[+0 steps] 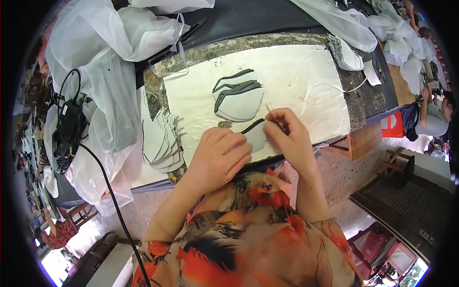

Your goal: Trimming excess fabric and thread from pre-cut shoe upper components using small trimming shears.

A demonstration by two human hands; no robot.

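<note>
Between my two hands, close to the near edge of the work sheet, is a pale grey cut piece (256, 137) with a dark strip along its upper edge. My left hand (221, 152) has its fingers bent on the piece's left end. At the right end of the dark strip, my right hand (288, 134) pinches the corner between thumb and fingers. Just beyond lies a small stack of similar grey pieces (241, 105), with dark edging on their top sides. To the left, a fanned pile of pale pieces (162, 143) has no dark edging that I can see.
A white sheet (306, 71) covers a worn board (366, 100) on the dark table. Translucent plastic bags (107, 76) crowd the left side, beside a black adapter (69, 117) with a cable. More pieces (346, 55) lie far right. A wooden stool (351, 146) stands below the table's right edge.
</note>
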